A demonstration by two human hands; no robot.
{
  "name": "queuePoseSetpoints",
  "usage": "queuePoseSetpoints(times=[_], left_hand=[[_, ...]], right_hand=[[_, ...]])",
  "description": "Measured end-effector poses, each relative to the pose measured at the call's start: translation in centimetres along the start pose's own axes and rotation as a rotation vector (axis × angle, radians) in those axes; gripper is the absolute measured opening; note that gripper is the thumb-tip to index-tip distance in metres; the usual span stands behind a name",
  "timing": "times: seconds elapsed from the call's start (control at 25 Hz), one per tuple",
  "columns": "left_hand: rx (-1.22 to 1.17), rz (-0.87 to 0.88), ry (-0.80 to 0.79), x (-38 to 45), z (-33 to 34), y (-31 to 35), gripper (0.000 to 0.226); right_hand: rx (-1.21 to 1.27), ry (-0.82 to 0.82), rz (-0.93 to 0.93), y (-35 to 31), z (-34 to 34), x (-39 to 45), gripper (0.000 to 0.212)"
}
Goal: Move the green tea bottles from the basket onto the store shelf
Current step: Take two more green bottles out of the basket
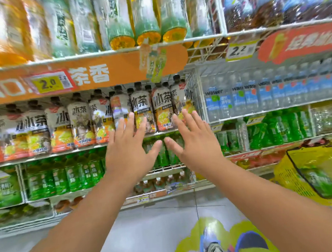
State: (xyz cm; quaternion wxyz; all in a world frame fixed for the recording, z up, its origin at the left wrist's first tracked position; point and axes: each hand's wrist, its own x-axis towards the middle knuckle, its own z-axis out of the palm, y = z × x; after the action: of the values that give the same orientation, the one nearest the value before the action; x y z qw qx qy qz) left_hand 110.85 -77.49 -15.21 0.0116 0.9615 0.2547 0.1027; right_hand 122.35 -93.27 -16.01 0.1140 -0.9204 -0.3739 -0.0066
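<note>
My left hand (130,148) and my right hand (192,141) are both stretched out in front of the store shelf (95,146), fingers spread, holding nothing. They hover side by side before the iced tea row and the green bottles just below. A yellow basket (284,174) sits low at the right, with a green tea bottle (322,181) lying inside it, blurred. More green tea bottles (70,177) stand on the lower shelf to the left of my hands.
Iced tea bottles (77,123) fill the middle shelf. Water bottles (258,96) stand to the right, green soda bottles (276,131) under them. An orange banner (89,76) with price tags runs above. A yellow floor sticker (210,241) lies on the grey floor.
</note>
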Motion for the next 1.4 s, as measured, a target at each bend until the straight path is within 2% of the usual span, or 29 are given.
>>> queuePoseSetpoints(times=[0.2, 0.36, 0.48, 0.6, 0.72, 0.92, 1.08, 1.28, 1.4], left_hand=[[-0.008, 0.05, 0.114, -0.1, -10.7, 0.7, 0.083], [-0.039, 0.09, 0.154, -0.7, -16.3, 2.4, 0.084], [-0.043, 0.159, 0.12, -1.2, -17.6, 5.3, 0.084], [-0.082, 0.214, -0.001, -2.1, -17.2, 8.7, 0.081], [-0.117, 0.252, -0.001, -2.6, -16.3, 12.5, 0.08], [-0.112, 0.401, -0.022, -3.3, -14.8, 21.9, 0.079], [-0.125, 0.485, -0.057, -5.9, -13.0, 32.3, 0.079], [-0.144, 0.583, -0.063, -9.5, -12.6, 46.1, 0.08], [-0.146, 0.629, -0.048, -11.5, -13.0, 53.8, 0.081]], right_hand=[[-0.003, 0.117, 0.022, -1.2, -10.0, -3.1, 0.081], [0.013, 0.172, 0.071, -0.5, -15.7, -5.7, 0.086], [-0.014, 0.179, 0.137, 1.4, -18.2, -7.8, 0.079], [0.03, 0.187, 0.216, 4.4, -19.8, -10.6, 0.078], [0.027, 0.184, 0.292, 7.9, -20.7, -13.8, 0.076], [0.0, 0.208, 0.412, 15.5, -21.8, -19.6, 0.078], [-0.044, 0.201, 0.496, 23.7, -22.4, -26.6, 0.083], [-0.079, 0.234, 0.57, 34.8, -25.2, -35.3, 0.078], [-0.094, 0.265, 0.596, 40.3, -27.2, -39.4, 0.087]])
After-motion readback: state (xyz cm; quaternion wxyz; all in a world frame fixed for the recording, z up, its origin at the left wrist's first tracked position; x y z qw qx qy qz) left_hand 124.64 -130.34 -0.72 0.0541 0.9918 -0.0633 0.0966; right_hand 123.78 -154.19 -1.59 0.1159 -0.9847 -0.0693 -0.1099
